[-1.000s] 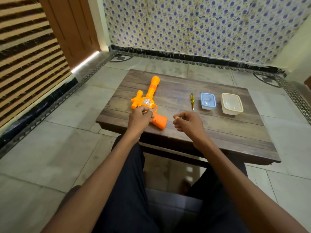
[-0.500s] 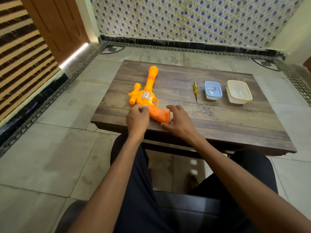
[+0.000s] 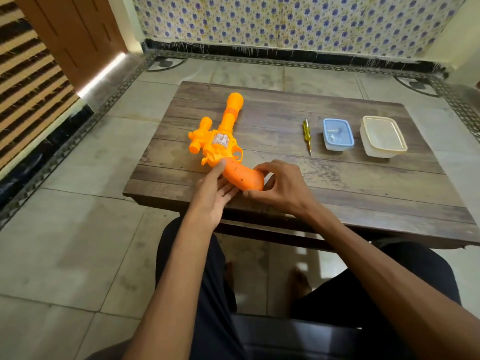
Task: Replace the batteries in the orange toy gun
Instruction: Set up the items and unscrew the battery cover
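Blue box (image 3: 339, 147) contents too small to tell; left hand (image 3: 211, 197) fingers (image 3: 229, 189) partly under orange toy gun (image 3: 220, 144).

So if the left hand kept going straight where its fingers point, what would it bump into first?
The orange toy gun. The left hand points away and a little right, and its fingers touch the gun where the handle joins the body, so it would probably push into that body.
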Available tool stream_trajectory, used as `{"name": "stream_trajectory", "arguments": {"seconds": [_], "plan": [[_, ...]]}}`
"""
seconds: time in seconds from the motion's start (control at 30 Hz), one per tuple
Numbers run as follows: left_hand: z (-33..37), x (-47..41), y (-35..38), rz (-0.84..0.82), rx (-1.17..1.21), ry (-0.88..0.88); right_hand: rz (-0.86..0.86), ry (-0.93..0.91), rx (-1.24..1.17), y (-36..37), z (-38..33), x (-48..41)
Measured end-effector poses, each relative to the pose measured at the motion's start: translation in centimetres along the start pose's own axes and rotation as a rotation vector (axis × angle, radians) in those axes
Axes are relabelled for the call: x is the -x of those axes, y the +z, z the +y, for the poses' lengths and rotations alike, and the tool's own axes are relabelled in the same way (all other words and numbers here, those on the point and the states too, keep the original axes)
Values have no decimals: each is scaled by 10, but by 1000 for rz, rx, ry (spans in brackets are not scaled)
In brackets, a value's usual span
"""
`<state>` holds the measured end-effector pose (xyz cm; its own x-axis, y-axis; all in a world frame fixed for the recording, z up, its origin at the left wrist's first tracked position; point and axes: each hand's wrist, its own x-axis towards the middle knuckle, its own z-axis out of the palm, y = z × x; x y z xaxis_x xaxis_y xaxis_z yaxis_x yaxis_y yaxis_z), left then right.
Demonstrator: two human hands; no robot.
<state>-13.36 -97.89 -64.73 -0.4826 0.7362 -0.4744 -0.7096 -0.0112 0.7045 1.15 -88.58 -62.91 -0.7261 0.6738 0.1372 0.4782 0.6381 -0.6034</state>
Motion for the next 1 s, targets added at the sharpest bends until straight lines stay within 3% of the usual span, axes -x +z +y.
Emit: {"name": "stream_trajectory", "arguments": {"seconds": [0.07,0.17,0.2,0.27,0.33,0.4,0.5,0.63,0.77,0.9,1.0], "plan": [[1,-9,13,-52,74,-20,-33,3,-32,-1,-5,3],[-6,-20,31,42,141,-15,-154,55,-62,-5,-1,-4],[-9,-25,33,67,148,2,-151,87,-88,-8,3,-10],[-13,-37,38,92,146,29,13,153,-122,-17,19,-28],[-14,-44,43,107,113,44,215,242,-16,-27,40,-49],[-18,-48,48,101,82,50,280,332,173,-40,56,-72],[-24,-53,48,56,92,90,221,428,360,-49,66,-98],[-27,-56,46,33,108,115,105,405,607,-44,62,-120],[-28,-60,43,5,116,137,57,404,678,-34,62,-127],[-31,-61,40,-6,114,137,125,372,574,-35,57,-120],[-30,-62,39,-5,120,129,160,432,163,-39,49,-113]]}}
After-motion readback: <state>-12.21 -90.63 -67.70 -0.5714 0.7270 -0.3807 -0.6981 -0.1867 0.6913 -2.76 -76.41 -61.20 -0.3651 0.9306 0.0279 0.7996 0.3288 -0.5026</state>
